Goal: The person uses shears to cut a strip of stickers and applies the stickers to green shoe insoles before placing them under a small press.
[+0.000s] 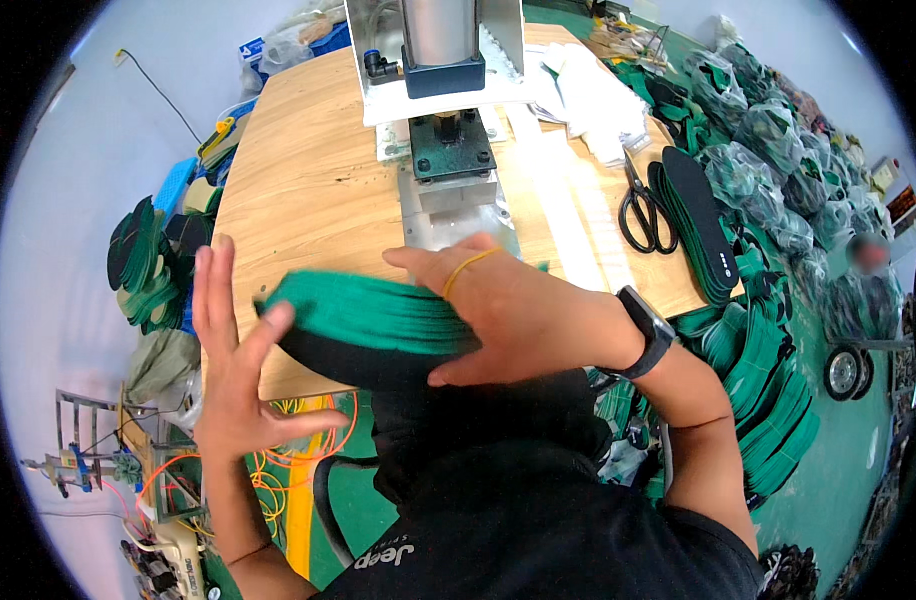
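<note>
A stack of insoles (373,315), green along its layered edges and black on the near face, is tilted on its side at the table's near edge. My right hand (523,315) grips the right end of the stack, thumb and fingers on either side. At the left end, my left hand (240,390) is open with its fingers spread; one fingertip overlaps the stack's corner, and contact there cannot be made out. Just beyond the hands stands a press (451,150) with a dark block above a metal base plate (448,225).
Black-handled scissors (646,215) lie on the wooden table (298,160), beside another insole stack (698,225) at the right edge. White sheets (598,95) lie behind. More insoles (758,385) and filled plastic bags (773,140) crowd the right; insoles (143,260) also pile up left.
</note>
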Motion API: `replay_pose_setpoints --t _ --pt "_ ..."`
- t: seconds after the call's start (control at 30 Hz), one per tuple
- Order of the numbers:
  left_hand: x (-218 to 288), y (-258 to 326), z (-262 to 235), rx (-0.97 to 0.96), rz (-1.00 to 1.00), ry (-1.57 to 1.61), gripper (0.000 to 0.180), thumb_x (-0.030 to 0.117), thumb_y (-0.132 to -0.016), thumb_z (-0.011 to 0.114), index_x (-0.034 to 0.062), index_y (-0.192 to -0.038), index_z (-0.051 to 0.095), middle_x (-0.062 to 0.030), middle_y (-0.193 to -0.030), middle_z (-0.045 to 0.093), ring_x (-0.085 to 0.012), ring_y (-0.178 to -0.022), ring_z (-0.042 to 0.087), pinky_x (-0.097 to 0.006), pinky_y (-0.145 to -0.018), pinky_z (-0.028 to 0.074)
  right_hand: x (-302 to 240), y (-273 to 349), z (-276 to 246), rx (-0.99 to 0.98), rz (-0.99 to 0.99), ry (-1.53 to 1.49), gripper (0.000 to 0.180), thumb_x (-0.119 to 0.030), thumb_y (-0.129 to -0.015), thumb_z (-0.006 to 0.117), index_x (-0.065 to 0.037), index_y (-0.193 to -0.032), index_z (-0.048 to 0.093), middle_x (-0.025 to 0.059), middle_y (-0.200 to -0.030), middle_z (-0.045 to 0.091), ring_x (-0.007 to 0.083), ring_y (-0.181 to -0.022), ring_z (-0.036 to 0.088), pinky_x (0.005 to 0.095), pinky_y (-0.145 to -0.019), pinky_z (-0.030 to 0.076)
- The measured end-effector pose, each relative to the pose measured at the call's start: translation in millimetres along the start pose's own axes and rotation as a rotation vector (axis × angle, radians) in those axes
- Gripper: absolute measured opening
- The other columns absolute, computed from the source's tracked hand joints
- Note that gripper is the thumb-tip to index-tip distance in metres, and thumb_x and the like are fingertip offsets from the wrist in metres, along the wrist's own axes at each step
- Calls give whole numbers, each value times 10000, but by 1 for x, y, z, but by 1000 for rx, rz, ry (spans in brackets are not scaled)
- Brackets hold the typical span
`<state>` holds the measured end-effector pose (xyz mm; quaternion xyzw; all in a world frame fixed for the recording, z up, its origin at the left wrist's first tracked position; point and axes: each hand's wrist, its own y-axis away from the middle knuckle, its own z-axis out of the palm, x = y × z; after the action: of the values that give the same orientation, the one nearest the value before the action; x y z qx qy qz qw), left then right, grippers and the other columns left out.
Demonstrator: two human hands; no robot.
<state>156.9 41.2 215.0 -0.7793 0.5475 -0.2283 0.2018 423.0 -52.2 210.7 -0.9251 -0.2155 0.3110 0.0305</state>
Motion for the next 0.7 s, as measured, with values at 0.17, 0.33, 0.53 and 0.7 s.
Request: replay_pose_setpoints --t 0.17,0.33,0.53,0.7 --pt "-52 19 61 -458 -143 209 862 330 -530 858 113 -1278 489 -209 -1339 461 -369 -1286 377 -466 -1061 270 30 -13 39 -87 -82 145 676 -239 -689 748 34 -1220 430 201 -1019 583 363 -986 554 402 -869 435" --pt "-50 38 82 -225 -352 411 857 222 -518 844 59 -1278 484 -179 -1156 566 -354 -1137 499 -420 -952 401 76 24 24 -5 204 238 718 -334 -652 775 36 -1193 482 196 -991 572 354 -954 550 399 -844 435" --pt "-32 28 91 -47 -299 265 804 150 -511 844 24 -1234 515 -166 -1073 569 -344 -984 556 -389 -864 448 62 14 42 175 111 194 815 -328 -616 807 45 -1244 446 201 -1085 523 352 -1042 489 407 -887 406" --pt "-37 35 88 18 -351 355 720 112 -537 823 16 -1193 543 -158 -1042 551 -312 -956 547 -368 -843 445 89 27 40 212 217 77 658 -233 -609 828 25 -1135 527 197 -1006 566 386 -998 521 394 -868 432"
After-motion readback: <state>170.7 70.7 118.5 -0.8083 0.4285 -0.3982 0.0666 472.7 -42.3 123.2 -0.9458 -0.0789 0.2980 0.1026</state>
